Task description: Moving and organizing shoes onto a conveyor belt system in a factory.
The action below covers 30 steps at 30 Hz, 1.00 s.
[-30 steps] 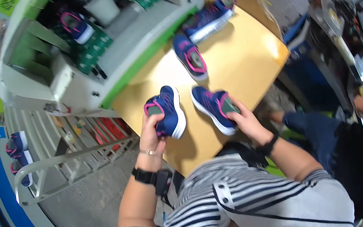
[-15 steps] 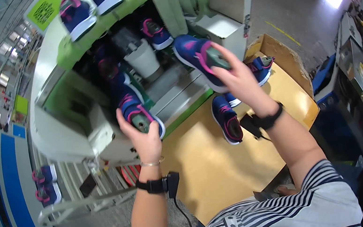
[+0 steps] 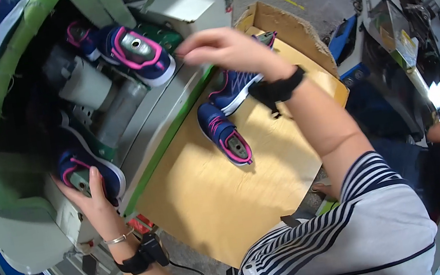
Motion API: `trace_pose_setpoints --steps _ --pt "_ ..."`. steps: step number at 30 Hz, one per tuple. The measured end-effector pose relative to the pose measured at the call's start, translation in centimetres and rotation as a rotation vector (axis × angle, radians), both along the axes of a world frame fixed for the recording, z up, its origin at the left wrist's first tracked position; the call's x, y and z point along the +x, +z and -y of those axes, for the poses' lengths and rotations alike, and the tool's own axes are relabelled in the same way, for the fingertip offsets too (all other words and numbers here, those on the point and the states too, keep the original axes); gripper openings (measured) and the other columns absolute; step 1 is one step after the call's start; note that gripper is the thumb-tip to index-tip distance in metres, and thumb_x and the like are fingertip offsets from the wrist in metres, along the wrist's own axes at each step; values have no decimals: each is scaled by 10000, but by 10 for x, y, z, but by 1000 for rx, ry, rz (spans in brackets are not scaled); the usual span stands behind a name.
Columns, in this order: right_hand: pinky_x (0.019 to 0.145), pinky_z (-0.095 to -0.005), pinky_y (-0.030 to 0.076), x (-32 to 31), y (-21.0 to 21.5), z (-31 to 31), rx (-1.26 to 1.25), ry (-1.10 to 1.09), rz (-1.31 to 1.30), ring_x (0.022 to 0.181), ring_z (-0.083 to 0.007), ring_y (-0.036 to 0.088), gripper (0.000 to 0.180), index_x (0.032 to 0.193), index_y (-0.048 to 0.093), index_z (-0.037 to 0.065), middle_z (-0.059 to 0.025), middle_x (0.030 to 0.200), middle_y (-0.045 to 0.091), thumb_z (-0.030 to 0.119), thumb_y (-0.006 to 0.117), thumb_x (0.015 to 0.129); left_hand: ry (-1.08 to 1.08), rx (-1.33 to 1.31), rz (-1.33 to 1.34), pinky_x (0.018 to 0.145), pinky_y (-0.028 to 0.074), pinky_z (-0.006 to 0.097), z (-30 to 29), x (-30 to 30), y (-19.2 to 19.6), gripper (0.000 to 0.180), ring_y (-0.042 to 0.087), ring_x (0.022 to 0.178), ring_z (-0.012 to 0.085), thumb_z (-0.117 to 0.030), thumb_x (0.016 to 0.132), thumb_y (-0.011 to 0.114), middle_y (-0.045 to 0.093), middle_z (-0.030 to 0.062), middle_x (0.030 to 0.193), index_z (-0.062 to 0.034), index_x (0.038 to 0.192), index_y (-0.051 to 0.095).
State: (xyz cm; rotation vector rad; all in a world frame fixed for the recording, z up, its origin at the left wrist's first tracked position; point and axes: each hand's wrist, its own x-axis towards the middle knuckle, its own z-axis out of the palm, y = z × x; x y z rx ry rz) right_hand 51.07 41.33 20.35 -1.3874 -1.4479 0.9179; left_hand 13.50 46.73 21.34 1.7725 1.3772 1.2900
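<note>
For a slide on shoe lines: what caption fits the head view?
Left hand holds a blue-pink shoe at the machine; right hand hovers open beside another shoe.

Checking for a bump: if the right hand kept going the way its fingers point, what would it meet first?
Probably the navy-and-pink shoe on the green-edged machine shelf; the right hand points left at it, though depth is unclear.

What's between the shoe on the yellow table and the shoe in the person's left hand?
In the head view, a green-edged grey ledge runs between the table shoe and the held shoe.
</note>
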Motion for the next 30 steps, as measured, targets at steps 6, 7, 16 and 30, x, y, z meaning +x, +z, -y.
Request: trace_pose_setpoints --steps 6,7,16,30 --pt "1056 -410 374 89 -170 72 -35 -513 863 1116 -292 594 461 1215 650 57 -141 1137 666 429 471 1010 155 377 -35 1189 190 413 46 57 21 740 288 1430 271 -170 930 598 265 135 1559 -42 1529 184" --pt "1101 -496 283 64 -175 71 100 -584 960 1150 -299 562 485 1238 642 93 -117 1158 654 463 444 996 -75 540 255 1184 210 450 50 50 -13 773 284 1422 273 -149 881 640 288 147 1524 -35 1501 191" --pt "1081 -419 272 50 -211 117 17 -780 91 1092 -288 563 726 897 764 55 -109 1058 709 452 180 1062 -381 -209 -124 1164 248 449 143 176 -197 943 266 1425 393 -125 796 738 219 258 1528 -56 1536 157" --pt "803 -490 448 106 -159 11 25 -656 1357 960 -331 521 396 1043 605 66 -146 1006 554 -46 660 667 -321 -571 -193 1158 257 409 181 -64 -159 884 356 1356 312 1 770 644 317 197 1465 -24 1520 177"
